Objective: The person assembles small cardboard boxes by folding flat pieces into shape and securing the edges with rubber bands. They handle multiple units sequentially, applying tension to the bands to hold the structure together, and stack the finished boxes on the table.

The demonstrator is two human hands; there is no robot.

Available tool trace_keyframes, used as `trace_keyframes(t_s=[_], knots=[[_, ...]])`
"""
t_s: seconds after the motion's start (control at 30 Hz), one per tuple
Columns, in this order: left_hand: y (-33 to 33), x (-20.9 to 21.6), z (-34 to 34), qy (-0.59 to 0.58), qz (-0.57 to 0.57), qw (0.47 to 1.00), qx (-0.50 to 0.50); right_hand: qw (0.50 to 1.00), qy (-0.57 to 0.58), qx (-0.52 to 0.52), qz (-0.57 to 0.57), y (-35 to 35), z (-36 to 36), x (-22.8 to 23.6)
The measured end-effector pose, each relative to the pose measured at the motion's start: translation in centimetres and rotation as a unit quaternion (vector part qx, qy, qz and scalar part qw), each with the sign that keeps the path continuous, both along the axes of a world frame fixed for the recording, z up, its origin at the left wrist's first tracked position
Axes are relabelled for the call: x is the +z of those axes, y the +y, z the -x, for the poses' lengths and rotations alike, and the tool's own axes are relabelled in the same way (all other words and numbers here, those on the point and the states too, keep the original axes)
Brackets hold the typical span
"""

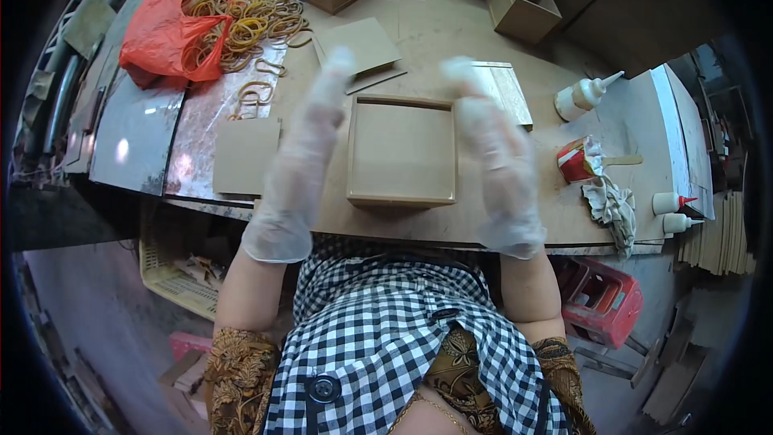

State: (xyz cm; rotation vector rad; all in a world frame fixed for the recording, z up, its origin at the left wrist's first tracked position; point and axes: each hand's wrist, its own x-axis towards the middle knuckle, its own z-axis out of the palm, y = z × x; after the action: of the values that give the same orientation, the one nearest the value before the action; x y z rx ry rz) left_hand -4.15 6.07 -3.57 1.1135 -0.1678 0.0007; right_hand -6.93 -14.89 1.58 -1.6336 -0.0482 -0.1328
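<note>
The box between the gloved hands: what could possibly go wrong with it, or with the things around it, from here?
The box stands near the table's front edge; a careless pull could slide it off. A wide swing of the right hand might knock the red container or its jutting stick. The cloth by the front edge might get snagged and slip down.

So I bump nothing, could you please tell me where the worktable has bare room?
Bare patches lie between the flat panel and the open box at upper right, and between the right hand and the red container. Upper left is crowded: red bag, rubber bands.
</note>
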Motion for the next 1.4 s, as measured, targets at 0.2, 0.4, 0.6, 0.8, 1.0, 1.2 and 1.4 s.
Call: trace_keyframes(t_s=[0.2,0.4,0.6,0.8,1.0,1.2,1.4], knots=[[2.4,1.5,0.3,-0.068,-0.014,0.993,0.091,0.979,-0.133,-0.118,-0.098,-3.3,0.5,0.3],[-0.1,3.5,1.4,-0.082,-0.4,0.897,0.168,0.99,-0.066,-0.107,-0.059,-2.5,1.4,-1.1],[-1.4,3.5,1.0,-0.073,-0.448,0.874,0.171,0.979,-0.098,-0.127,0.129,-2.0,1.1,-2.3],[-0.9,3.9,1.7,-0.037,-0.388,0.91,0.14,0.868,-0.278,-0.116,0.394,-0.5,-0.4,-3.1],[-0.7,2.1,0.5,0.046,-0.264,0.952,0.146,0.829,-0.278,-0.116,0.47,0.8,-0.8,-2.6],[-2.4,0.0,-0.4,-0.171,-0.493,0.831,0.194,0.796,-0.26,-0.122,0.533,1.4,-1.2,-3.1],[-2.8,1.0,-0.1,-0.19,-0.55,0.795,0.171,0.774,-0.274,-0.125,0.557,1.3,-1.1,-3.6]])
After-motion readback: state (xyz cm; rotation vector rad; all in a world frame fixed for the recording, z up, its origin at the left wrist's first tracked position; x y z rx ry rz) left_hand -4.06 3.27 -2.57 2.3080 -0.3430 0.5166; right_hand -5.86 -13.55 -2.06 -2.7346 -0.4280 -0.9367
